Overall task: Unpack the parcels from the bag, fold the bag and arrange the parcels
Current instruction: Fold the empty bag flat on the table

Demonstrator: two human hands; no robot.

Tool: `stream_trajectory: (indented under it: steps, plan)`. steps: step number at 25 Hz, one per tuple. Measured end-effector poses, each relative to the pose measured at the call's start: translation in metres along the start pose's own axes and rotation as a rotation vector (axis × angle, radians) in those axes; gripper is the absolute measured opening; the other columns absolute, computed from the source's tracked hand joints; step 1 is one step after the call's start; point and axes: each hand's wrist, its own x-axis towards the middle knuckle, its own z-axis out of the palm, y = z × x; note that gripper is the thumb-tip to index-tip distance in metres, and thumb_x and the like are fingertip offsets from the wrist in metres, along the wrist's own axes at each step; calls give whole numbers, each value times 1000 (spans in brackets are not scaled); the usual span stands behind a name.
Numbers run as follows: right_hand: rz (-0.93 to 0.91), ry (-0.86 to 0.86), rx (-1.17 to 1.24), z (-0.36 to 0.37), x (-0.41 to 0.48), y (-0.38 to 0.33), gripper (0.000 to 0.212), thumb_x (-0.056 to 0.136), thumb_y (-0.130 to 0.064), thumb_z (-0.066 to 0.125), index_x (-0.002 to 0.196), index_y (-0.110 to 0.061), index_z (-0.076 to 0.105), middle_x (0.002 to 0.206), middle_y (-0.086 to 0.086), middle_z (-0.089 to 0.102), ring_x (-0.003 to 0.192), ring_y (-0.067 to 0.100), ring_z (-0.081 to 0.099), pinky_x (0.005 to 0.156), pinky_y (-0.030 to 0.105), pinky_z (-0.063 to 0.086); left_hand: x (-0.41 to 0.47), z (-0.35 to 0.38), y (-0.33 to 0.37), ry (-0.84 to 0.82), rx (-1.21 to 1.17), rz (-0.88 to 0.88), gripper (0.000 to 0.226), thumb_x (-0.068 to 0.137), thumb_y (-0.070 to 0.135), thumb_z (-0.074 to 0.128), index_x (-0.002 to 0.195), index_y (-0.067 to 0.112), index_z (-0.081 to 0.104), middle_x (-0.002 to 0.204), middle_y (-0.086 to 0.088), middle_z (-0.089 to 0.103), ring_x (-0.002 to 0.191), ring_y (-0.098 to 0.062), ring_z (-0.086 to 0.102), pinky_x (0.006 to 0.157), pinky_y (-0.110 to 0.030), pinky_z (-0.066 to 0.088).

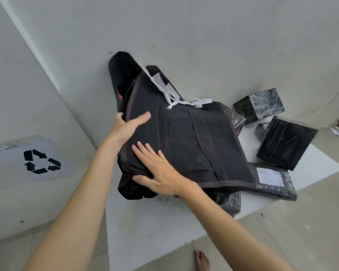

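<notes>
While draped over the white table (164, 227), the black bag (186, 141) lies with its long axis running from the near right corner toward the far left, mouth end pointing up at the wall (204, 32); white ties (170, 90) trail across its upper part; left hand (128, 127) grips the bag's left edge, thumb under, fingers laid over the cloth; right hand (157, 173) open, palm flat, pressing the near corner; partly beneath the bag, a labelled flat parcel (272, 182); well to the right, two boxy parcels, far (259, 104) and nearer (286, 143); on the left, a recycling sign (41, 161); bare foot (202, 260) below.
</notes>
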Motion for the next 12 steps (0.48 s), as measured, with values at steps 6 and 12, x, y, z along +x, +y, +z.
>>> stream_trajectory:
  steps: [6, 12]
  plan:
    - [275, 398, -106, -17, -13, 63, 59, 94, -58, 62, 147, -31, 56, 159, -2, 51, 151, 15, 40, 122, 55, 26, 6, -24, -25, 175, 384, -172, 50, 72, 10, 83, 115, 2, 60, 121, -19, 68, 104, -38, 66, 92, -44, 56]
    - [905, 638, 265, -59, -62, 147, 86, 90, -68, 61, 161, -28, 34, 165, 1, 41, 153, 25, 37, 125, 50, 28, -16, 1, 6, 154, -104, 96, 13, 70, 2, 72, 81, 8, 70, 81, -7, 70, 77, -28, 69, 67, -34, 58]
